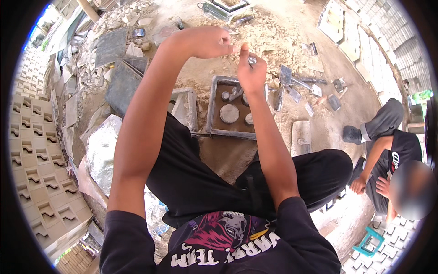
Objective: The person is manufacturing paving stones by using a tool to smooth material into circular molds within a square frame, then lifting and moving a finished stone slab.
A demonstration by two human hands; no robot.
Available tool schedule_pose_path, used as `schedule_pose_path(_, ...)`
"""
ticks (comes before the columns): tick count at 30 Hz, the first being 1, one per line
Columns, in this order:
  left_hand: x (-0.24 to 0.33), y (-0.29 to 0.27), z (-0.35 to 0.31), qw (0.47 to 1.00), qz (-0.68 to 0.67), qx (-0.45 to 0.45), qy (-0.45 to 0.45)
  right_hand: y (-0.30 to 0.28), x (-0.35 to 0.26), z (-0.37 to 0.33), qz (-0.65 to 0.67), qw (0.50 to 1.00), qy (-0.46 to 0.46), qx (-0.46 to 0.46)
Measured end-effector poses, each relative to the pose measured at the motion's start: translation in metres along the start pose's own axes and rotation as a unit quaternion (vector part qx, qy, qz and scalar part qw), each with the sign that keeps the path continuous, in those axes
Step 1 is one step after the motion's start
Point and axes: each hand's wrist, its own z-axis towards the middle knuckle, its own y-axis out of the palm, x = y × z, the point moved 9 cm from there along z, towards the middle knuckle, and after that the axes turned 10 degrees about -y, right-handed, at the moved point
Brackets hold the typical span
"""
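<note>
Both arms reach forward over the dirt floor, and my hands meet beyond a square casting mould frame (211, 107). My left hand (211, 42) is bent inward, its fingers curled and pinched close to my right thumb; whatever lies between them is too small to make out. My right hand (252, 75) is closed with the thumb up, around a small shiny metal piece (252, 60) whose kind I cannot tell. Packed brown sand fills the frame, with round grey discs (229, 113) of different sizes set in it. My right forearm hides part of its right side.
Left of the mould stands a second pale frame (190, 107), with dark flat plates (123, 86) beyond. Trowels and other hand tools (286, 75) lie to the right. Loose sand (269, 39) is heaped ahead. Another person (406, 150) sits at the right, near a teal stool (369, 242).
</note>
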Motion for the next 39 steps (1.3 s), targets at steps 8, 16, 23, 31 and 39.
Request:
schedule_pose_path(8,-0.005,-0.001,0.003,1.0,0.006,0.015,0.01,0.001,0.011,-0.001,0.004,1.0,0.009,-0.017)
schedule_pose_path(16,0.002,0.002,0.007,1.0,0.007,-0.024,-0.007,0.004,0.005,-0.005,0.024,0.995,0.044,-0.085)
schedule_pose_path(23,-0.002,-0.004,0.008,0.999,-0.033,0.03,0.025,0.014,0.013,-0.009,0.012,0.994,0.01,-0.109)
schedule_pose_path(31,-0.005,-0.005,0.005,1.0,0.003,-0.007,0.007,0.008,0.031,0.015,0.078,0.996,0.022,-0.038)
schedule_pose_path(39,-0.012,0.002,0.002,0.999,0.019,-0.033,-0.015,0.002,0.049,0.046,0.093,0.992,0.05,-0.071)
